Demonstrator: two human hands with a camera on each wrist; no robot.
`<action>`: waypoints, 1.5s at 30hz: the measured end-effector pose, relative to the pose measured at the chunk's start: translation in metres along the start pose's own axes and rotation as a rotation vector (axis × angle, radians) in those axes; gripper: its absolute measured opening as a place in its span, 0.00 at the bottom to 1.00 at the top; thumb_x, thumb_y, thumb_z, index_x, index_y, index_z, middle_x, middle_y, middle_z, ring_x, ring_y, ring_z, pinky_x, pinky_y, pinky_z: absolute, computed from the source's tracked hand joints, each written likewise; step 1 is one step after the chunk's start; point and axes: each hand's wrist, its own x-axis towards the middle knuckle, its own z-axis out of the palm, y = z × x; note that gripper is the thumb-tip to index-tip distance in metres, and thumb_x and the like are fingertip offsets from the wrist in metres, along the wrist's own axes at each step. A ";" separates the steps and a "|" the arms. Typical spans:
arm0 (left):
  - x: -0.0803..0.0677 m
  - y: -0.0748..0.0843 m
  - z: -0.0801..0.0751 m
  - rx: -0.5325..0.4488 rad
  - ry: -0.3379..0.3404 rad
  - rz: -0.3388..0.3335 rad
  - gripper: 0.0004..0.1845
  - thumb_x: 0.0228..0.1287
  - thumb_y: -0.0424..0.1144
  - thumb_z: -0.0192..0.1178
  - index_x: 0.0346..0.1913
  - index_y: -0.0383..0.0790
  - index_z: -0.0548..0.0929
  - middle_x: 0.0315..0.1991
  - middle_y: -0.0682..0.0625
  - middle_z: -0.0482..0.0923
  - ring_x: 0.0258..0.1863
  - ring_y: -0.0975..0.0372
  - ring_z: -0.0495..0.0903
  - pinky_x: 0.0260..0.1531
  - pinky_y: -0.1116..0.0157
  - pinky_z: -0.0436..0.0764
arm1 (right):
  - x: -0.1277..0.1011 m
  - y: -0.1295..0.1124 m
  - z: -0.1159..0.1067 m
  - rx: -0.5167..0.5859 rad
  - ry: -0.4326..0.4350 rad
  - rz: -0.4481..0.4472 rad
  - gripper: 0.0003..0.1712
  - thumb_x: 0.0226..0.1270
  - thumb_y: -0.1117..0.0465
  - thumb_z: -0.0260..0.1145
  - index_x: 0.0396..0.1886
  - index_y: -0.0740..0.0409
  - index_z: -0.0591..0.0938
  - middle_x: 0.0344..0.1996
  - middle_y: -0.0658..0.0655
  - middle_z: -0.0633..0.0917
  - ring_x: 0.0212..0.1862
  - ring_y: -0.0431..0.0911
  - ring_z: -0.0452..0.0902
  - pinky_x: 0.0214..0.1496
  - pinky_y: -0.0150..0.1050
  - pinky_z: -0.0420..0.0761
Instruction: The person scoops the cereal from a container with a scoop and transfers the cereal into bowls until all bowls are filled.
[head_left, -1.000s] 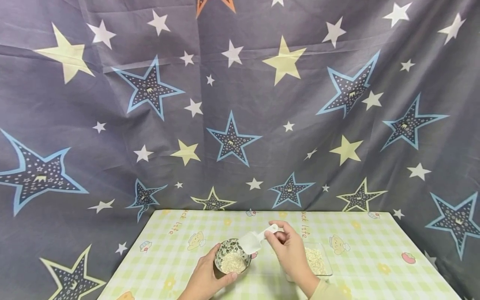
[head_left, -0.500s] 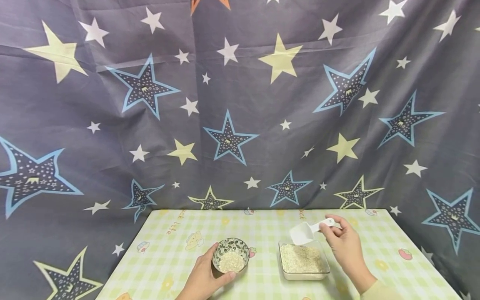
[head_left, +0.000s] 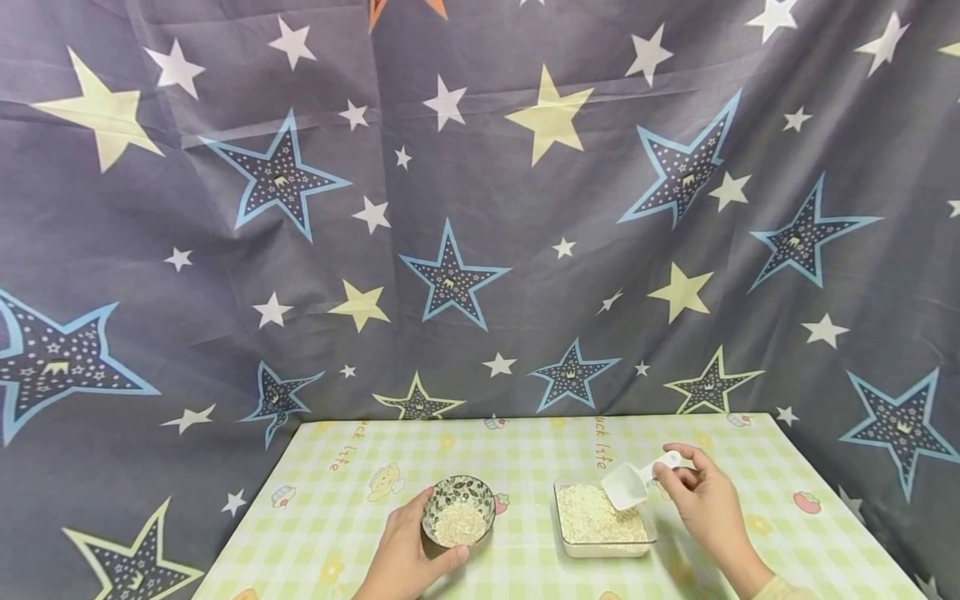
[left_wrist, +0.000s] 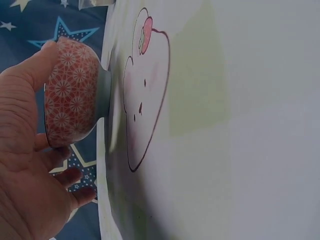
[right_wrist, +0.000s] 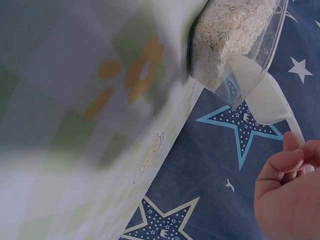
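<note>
A small bowl [head_left: 460,489] with a dark leafy pattern inside holds pale flakes like oats. Its outside is red with white flowers, as the left wrist view shows on the bowl [left_wrist: 72,95]. My left hand [head_left: 408,546] grips it from the left, thumb at the near rim. To the right, a clear rectangular container [head_left: 606,550] is filled with the same flakes [head_left: 592,512]. My right hand [head_left: 705,504] pinches the handle of a white scoop [head_left: 625,487]. The scoop's tip dips into the flakes at the container's right side; in the right wrist view the scoop [right_wrist: 267,102] crosses the container wall.
A green-and-white checked cloth [head_left: 525,567] with cartoon prints covers the table. Behind it hangs a dark curtain [head_left: 480,192] with stars. The bowl and the container stand a short way apart.
My right hand has carried the scoop from beside the bowl rightward over the container, then lowered it into the flakes. My left hand stays on the bowl.
</note>
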 end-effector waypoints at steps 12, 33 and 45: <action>0.007 0.036 0.007 0.013 0.122 0.206 0.54 0.56 0.65 0.78 0.79 0.41 0.69 0.78 0.43 0.72 0.78 0.41 0.66 0.74 0.33 0.70 | -0.001 -0.003 0.000 -0.058 0.033 -0.076 0.16 0.73 0.62 0.74 0.58 0.57 0.84 0.17 0.39 0.81 0.16 0.31 0.58 0.15 0.33 0.63; 0.027 0.114 0.072 -0.050 -0.192 0.278 0.53 0.64 0.65 0.71 0.83 0.40 0.63 0.80 0.44 0.69 0.77 0.47 0.71 0.74 0.40 0.75 | -0.006 0.000 0.002 -0.080 0.054 -0.126 0.15 0.71 0.64 0.75 0.56 0.54 0.85 0.15 0.44 0.79 0.16 0.30 0.57 0.15 0.32 0.62; 0.032 0.114 0.086 -0.076 -0.213 0.207 0.53 0.64 0.65 0.71 0.83 0.40 0.63 0.78 0.39 0.71 0.77 0.45 0.72 0.74 0.40 0.75 | -0.008 0.001 0.007 -0.046 0.034 -0.120 0.15 0.71 0.64 0.75 0.55 0.54 0.85 0.15 0.39 0.78 0.16 0.30 0.57 0.15 0.32 0.63</action>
